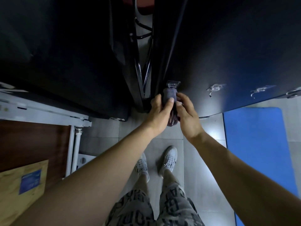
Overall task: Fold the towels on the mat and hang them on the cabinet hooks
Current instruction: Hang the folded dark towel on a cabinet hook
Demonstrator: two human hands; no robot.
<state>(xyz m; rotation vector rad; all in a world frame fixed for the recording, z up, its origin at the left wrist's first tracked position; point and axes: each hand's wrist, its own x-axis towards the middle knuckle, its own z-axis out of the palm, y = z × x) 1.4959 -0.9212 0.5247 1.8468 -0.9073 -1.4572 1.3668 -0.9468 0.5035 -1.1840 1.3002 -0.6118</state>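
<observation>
One folded towel (pixel 170 95) was in view. It hung against the front of the dark cabinet (pixel 228 54), and its upper end sat directly under the leftmost hook (pixel 173 85). Whether the towel was caught on that hook could not be determined. The upper part of the towel appeared grey-purple and the lower part dark maroon.

Two hands held the towel between them:
- The left hand (pixel 160 112) gripped the towel from its left side, with the thumb laid across the front face and the fingers curled round the edge.
- The right hand (pixel 187 114) gripped the right side, with the fingers bent inward against the cloth. The exact finger contact was hidden.

Four clear hooks were counted in one row along the cabinet front. To the right of the leftmost hook, the second hook (pixel 214 89), the third hook (pixel 260 90) and the fourth hook (pixel 293 93) each carried nothing; the fourth was cut off by the frame edge.

One blue mat (pixel 255 144) lay on the tiled floor (pixel 202 168), to the right of the person and below the cabinet. No towel was visible on the portion shown.

Two white shoes (pixel 169 160) stood on the floor below the hands. One cardboard box (pixel 16 193) with a blue label sat at lower left.
</observation>
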